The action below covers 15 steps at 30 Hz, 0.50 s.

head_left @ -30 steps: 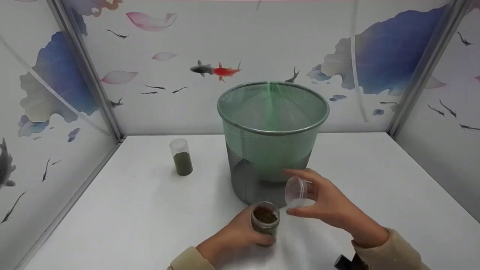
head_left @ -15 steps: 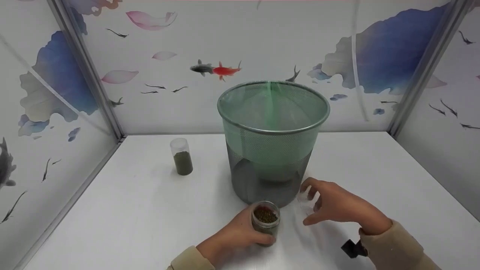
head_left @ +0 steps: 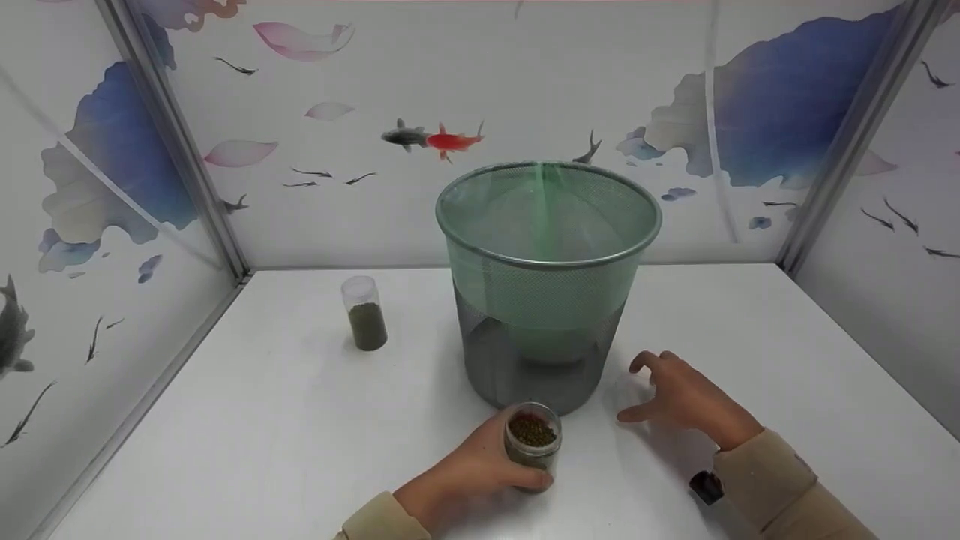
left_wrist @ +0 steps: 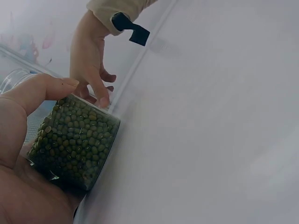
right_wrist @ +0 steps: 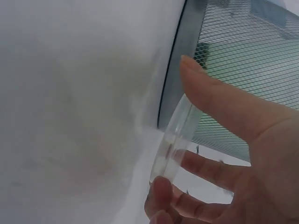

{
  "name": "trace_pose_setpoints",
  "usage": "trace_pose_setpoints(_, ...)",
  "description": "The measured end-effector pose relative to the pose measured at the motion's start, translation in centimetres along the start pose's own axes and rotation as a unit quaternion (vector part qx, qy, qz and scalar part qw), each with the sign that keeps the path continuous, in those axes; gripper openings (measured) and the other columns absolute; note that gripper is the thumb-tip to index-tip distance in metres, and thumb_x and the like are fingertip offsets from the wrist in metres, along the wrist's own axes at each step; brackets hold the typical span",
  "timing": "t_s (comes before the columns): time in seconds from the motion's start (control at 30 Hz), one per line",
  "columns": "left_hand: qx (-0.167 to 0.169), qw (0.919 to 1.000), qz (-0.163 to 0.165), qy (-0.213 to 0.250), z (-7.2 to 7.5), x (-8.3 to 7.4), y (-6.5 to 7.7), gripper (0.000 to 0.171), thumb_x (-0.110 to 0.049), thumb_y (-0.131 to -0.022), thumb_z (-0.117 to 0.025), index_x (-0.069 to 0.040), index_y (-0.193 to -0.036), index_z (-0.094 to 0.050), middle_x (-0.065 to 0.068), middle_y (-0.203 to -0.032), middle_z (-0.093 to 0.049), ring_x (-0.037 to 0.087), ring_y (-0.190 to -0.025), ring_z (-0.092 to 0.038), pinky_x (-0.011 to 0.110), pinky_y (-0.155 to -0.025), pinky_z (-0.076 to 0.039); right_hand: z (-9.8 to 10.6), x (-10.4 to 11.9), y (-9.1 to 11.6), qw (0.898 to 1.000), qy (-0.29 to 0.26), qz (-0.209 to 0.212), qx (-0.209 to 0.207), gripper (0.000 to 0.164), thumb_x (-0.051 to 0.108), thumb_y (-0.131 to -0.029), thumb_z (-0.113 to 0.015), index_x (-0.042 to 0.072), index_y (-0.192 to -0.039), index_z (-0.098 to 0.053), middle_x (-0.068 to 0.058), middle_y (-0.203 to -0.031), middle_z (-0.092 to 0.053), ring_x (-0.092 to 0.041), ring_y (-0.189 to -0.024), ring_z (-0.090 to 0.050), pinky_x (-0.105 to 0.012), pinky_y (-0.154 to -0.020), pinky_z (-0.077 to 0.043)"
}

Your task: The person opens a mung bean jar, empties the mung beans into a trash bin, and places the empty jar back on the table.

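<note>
My left hand [head_left: 484, 457] grips a small clear jar [head_left: 533, 450] of green mung beans, its mouth uncovered, in front of the mesh bin. The left wrist view shows the beans [left_wrist: 74, 140] through the jar's wall, with the thumb across its side. To the right of the jar, my right hand [head_left: 686, 397] is low over the table, thumb and fingers spread around a clear round lid [right_wrist: 170, 140]. In the head view the lid is faint against the white table; whether it touches the table cannot be told.
A mesh bin [head_left: 547, 300] with a green liner stands behind the jar. A second clear container [head_left: 366, 315], partly filled with green contents, stands at the back left. Printed panels [head_left: 337, 210] enclose the white table [head_left: 247, 435] at the back and sides.
My right hand has drawn back rightward from the jar's mouth and lowered to the table with the lid. The left hand and jar have stayed in place.
</note>
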<state>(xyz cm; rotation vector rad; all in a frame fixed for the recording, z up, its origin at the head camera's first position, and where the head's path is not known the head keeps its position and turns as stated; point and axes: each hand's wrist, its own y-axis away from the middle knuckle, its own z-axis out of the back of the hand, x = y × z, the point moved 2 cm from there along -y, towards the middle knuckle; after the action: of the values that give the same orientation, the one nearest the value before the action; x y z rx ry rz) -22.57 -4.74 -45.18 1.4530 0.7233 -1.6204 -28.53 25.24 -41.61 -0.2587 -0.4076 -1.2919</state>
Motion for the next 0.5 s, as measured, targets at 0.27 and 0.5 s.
trace_pose_setpoints(0.27, -0.008, 1.0, -0.001, -0.004, -0.1, 0.1, 0.0, 0.084, -0.003, -0.077, -0.089, -0.014, -0.151, -0.051, 0.0, -0.132, -0.063, 0.017, -0.127, -0.056, 0.044, -0.118, -0.038, -0.6, -1.3, -0.6, 0.999, -0.037, -0.004, 0.015, 0.076, 0.03, -0.078, -0.097, -0.001, -0.136, -0.06, -0.022, -0.114, -0.056, -0.036, -0.105, -0.058, -0.054, -0.09, -0.052)
trace_pose_setpoints(0.5, -0.013, 0.9998, -0.002, -0.015, -0.1, 0.1, 0.0, 0.085, -0.005, -0.077, -0.09, -0.015, -0.151, -0.052, 0.0, -0.133, -0.063, 0.017, -0.128, -0.056, 0.045, -0.119, -0.037, -0.7, -1.3, -0.8, 0.999, -0.032, -0.005, 0.012, 0.078, 0.025, -0.082, -0.093, -0.008, -0.142, -0.056, -0.026, -0.118, -0.057, -0.043, -0.112, -0.058, -0.06, -0.097, -0.051)
